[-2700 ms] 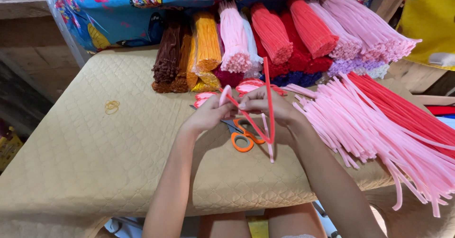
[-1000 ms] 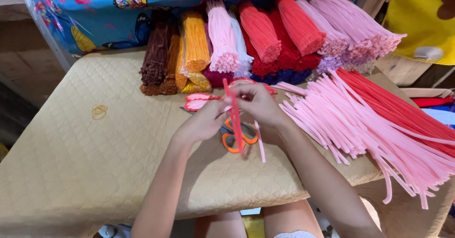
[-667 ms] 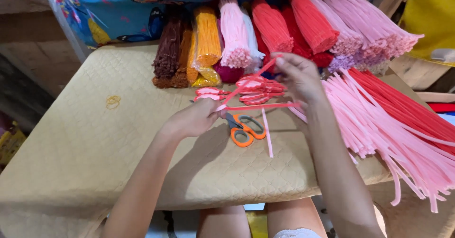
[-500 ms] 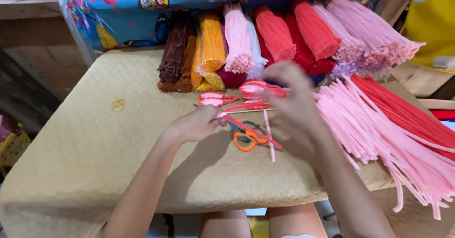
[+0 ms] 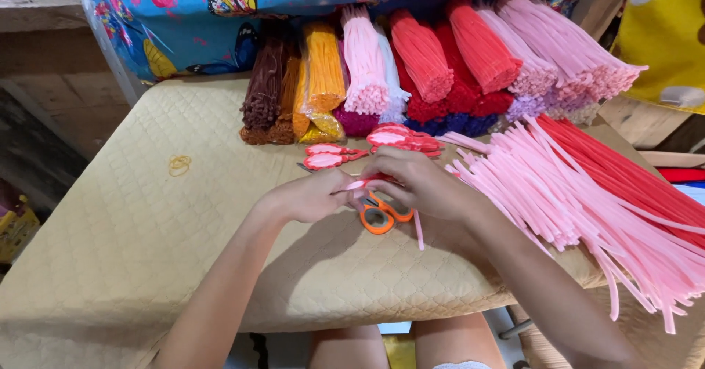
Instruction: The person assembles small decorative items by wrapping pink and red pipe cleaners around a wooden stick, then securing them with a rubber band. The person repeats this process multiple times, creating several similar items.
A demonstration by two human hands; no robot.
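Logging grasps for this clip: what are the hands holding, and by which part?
Both the left hand and right hand pinch a pink pipe cleaner between them; exact grip points are hidden.

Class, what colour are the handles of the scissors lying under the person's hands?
Orange, seen in the head view: the scissors lie on the quilted mat beneath both hands.

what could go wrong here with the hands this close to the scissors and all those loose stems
1. The orange-handled scissors lie right under the left hand and right hand; a finger might catch the blades.
2. The loose pink stems overhang the table edge; a brush from the right forearm might sweep some off.
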